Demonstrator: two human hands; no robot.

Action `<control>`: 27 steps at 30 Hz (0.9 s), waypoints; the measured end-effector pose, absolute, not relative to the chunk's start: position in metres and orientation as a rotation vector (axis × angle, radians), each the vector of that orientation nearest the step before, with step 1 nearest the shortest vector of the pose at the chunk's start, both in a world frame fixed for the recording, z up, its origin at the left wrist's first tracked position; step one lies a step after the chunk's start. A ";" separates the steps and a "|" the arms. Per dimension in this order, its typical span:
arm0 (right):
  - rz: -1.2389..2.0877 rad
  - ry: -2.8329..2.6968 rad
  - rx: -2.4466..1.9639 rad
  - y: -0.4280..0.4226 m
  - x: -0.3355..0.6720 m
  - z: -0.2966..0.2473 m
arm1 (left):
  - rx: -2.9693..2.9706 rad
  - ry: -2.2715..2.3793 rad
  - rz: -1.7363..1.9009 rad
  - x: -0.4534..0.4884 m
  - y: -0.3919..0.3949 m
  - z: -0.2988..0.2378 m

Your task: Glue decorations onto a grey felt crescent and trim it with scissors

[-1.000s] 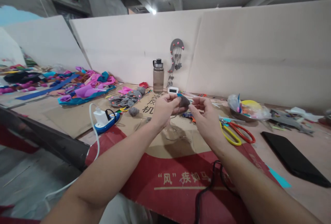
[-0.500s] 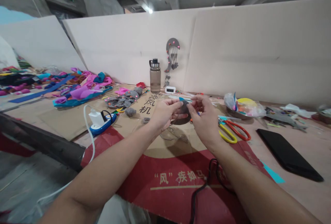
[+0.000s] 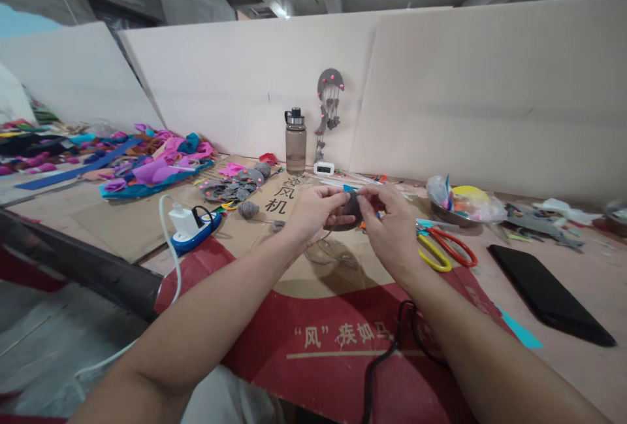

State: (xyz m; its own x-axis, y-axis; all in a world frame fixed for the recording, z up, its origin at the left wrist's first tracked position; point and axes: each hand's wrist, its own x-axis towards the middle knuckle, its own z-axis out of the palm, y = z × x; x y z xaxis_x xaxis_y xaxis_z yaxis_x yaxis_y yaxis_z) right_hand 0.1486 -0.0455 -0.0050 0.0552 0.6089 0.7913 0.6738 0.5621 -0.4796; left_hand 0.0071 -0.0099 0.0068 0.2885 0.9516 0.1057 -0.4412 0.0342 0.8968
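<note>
In the head view, bounded on the far side by a tall cream partition (image 3: 441,104), with a tinted water bottle (image 3: 296,146) and a white digital clock (image 3: 324,168) just before it. At left, bounded by the dark table edge (image 3: 88,267), slanting down toward the cardboard mat (image 3: 333,378). Widest room for moving across the mat's red near part, between the forearms, though crossed at right by a black cord (image 3: 371,372) and ended by the cut edge above the lap. Tighter farther out: scissors (image 3: 443,268) with yellow and red handles just right of the right wrist, a black phone (image 3: 548,293) farther right and nearer, a metal bowl (image 3: 453,218) to the far right. On the left, a blue-and-white power strip (image 3: 198,236), and beyond it a gray yarn ball (image 3: 248,209).

Forearms angled in from the near left and near right, converging mid-scene, raised over the mat's brown far part and loose gray yarn (image 3: 337,257). Left hand (image 3: 311,215) with thumb and fingers clamped on a dark gray felt piece (image 3: 353,205), a blue tip (image 3: 347,188) rising at its top. Right hand (image 3: 392,228) bent at the knuckles, thumb and index close against the felt's right side; cannot tell whether pinching or merely touching.
</note>
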 end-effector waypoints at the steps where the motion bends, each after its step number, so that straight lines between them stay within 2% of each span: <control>1: -0.020 -1.596 -1.121 -0.046 0.149 -0.005 | 1.039 0.642 1.178 0.007 -0.010 0.007; 5: 0.113 -1.522 -1.202 -0.045 0.150 -0.003 | 1.069 0.674 1.164 0.007 -0.010 0.007; 13: 0.104 -1.625 -1.237 -0.041 0.155 0.002 | 1.191 0.668 1.181 0.005 -0.008 0.005; 23: 0.548 -1.432 -1.177 -0.036 0.152 0.005 | 1.269 0.625 1.198 0.007 -0.009 0.004; 27: 0.630 -1.342 -1.109 -0.033 0.151 0.000 | 1.294 0.595 1.188 0.008 -0.008 0.002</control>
State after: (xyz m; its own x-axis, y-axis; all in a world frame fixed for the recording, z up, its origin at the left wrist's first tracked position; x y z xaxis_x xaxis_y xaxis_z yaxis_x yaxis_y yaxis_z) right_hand 0.1511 -0.0332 0.0000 0.1812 0.8814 0.4363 0.2275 0.3940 -0.8905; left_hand 0.0075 -0.0081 0.0022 0.3429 0.9014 0.2644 -0.3284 -0.1486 0.9328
